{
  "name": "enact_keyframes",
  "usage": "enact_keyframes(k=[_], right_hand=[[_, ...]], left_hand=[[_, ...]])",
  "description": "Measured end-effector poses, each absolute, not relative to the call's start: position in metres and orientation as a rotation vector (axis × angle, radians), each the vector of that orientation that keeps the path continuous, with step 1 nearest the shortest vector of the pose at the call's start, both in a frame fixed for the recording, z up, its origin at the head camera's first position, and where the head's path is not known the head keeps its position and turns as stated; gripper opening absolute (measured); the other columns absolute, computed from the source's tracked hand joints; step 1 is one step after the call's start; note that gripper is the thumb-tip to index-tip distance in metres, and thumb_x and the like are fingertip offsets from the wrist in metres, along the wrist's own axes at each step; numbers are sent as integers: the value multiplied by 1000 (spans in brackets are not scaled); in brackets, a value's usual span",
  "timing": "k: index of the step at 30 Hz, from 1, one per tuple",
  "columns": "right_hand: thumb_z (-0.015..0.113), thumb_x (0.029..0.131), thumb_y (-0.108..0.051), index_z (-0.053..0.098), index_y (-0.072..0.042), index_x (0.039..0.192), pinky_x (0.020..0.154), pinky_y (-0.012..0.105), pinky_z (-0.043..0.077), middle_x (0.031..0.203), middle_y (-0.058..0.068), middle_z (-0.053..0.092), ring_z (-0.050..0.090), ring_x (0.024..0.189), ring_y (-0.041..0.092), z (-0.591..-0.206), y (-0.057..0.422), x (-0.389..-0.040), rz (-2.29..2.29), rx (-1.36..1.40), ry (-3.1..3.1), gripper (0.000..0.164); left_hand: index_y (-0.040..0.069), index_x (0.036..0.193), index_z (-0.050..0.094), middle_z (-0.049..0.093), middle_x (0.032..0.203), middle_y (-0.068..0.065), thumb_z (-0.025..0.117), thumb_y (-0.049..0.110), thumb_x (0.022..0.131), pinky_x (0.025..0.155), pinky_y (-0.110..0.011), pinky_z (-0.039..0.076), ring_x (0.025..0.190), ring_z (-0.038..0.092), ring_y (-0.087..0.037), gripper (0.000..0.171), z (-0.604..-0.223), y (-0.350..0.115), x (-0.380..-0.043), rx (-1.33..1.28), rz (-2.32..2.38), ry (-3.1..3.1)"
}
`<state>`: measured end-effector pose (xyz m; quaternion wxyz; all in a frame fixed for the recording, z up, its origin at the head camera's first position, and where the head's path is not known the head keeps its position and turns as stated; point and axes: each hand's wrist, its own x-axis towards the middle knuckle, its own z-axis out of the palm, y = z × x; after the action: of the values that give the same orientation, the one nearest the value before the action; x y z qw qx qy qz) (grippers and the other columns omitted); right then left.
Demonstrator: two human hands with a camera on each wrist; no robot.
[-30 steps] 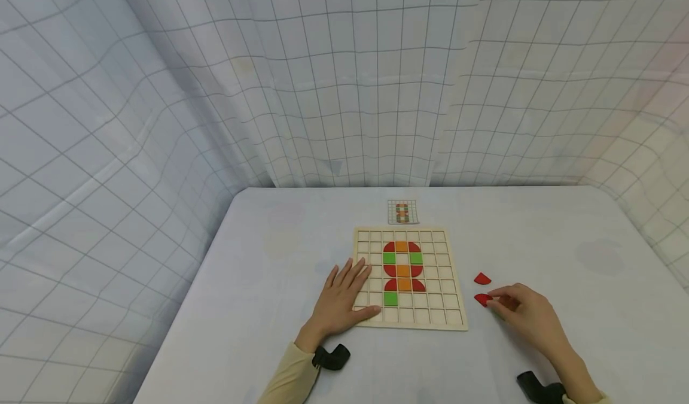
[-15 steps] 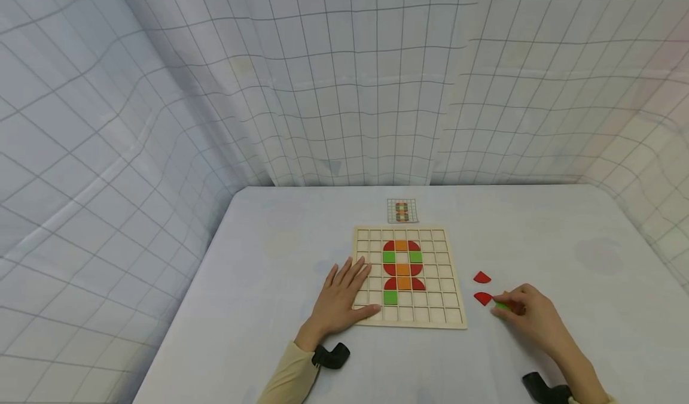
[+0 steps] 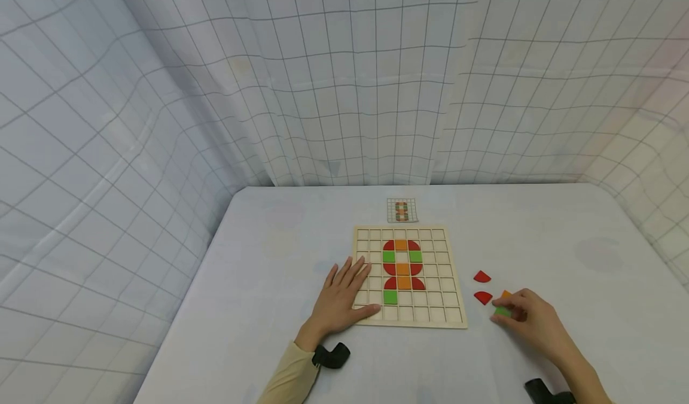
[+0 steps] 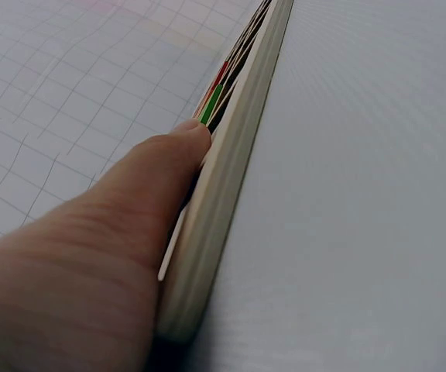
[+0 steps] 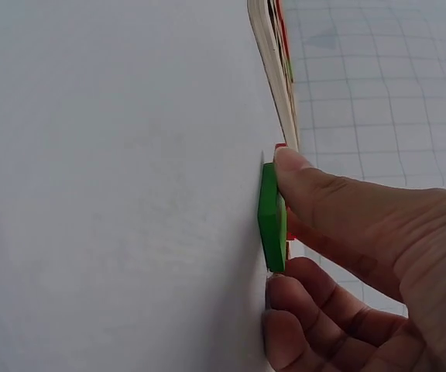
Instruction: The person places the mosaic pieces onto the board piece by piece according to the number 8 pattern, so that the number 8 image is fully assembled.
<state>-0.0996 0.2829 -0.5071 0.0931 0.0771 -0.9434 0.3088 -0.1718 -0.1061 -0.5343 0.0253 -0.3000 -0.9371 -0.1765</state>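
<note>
My left hand lies with fingers spread on the left edge of a wooden grid board. Its thumb presses near the board's front side, also seen in the left wrist view. Red, orange and green tiles fill part of the grid, with a green square lowest. To the right of the board, my right hand pinches a green square tile between thumb and fingers, low over the table. Part of an orange tile shows behind those fingers. Two red quarter-round tiles lie just left of this hand.
A small pattern card with a gridded picture lies behind the board on the white table. A gridded curtain hangs at the back and sides. Both wrists wear black camera mounts.
My right hand has shifted slightly right and toward me, away from the nearer red tile, and now pinches the green tile. An orange tile has come into sight. The left hand stays put.
</note>
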Motion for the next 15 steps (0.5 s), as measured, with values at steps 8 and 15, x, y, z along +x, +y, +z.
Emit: enact_keyframes(k=[8,15], right_hand=[[88,64,-15,71,-12,80,53,22,39,74,-8,52,43,60,1,-508,284,-99,914,163,-2788,23],[87,66,-13,67,-11,80,54,21,42,71,-9,55,46,60,2,-508,282,-98,958,139,-2800,25]], left_hand=[[17,153,21,15,157,-1,49,63,88,112,-46,0,144,4,-23,85,-536,-106,-173,-924,-538,-2903],[17,153,21,14,157,-1,50,62,88,112,-46,0,144,3,-23,84,-536,-106,-172,-918,-540,-2916]])
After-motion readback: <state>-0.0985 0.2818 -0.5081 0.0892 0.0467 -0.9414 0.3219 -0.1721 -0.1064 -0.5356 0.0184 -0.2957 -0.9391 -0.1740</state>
